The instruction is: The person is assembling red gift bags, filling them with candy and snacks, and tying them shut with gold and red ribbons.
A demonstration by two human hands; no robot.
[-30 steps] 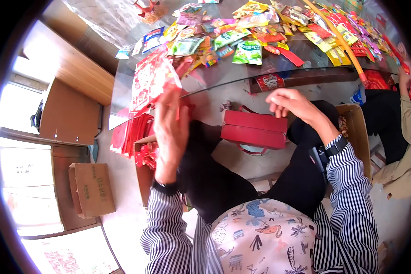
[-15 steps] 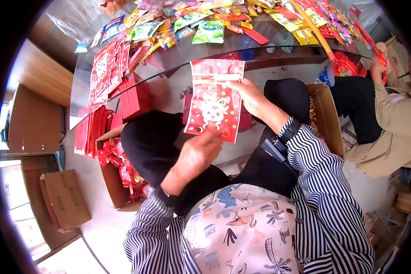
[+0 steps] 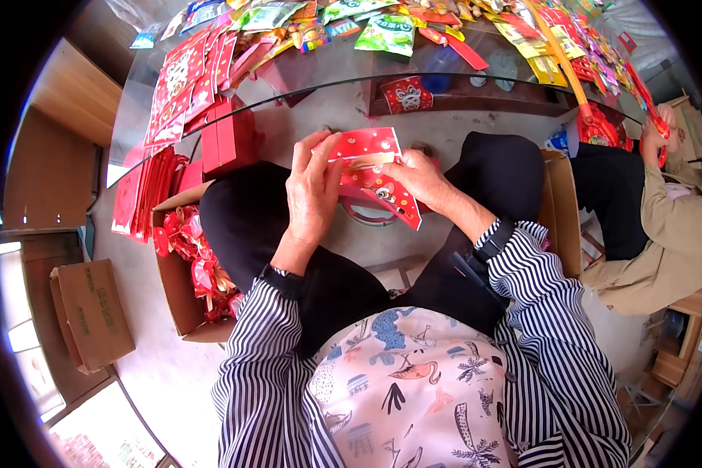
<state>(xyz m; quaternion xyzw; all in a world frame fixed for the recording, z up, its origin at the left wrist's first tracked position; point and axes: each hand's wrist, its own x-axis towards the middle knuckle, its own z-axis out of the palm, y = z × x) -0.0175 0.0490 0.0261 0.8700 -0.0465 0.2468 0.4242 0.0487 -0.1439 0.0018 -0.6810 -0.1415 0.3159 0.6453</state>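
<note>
The right hand (image 3: 421, 175) had thumb and fingers clamped on a red bag (image 3: 376, 182), which hung between the knees at 12 o'clock from the shirt (image 3: 413, 374). The left hand (image 3: 310, 189) was at the bag's 9 o'clock edge with its fingers bent, though whether they pinched it I could not tell. From the bag, snacks (image 3: 386, 35) lay at 12 o'clock on the glass table (image 3: 320, 97), more bags (image 3: 181, 74) at 10, and a carton (image 3: 181, 304) of red packets (image 3: 203, 269) stood at 8.
</note>
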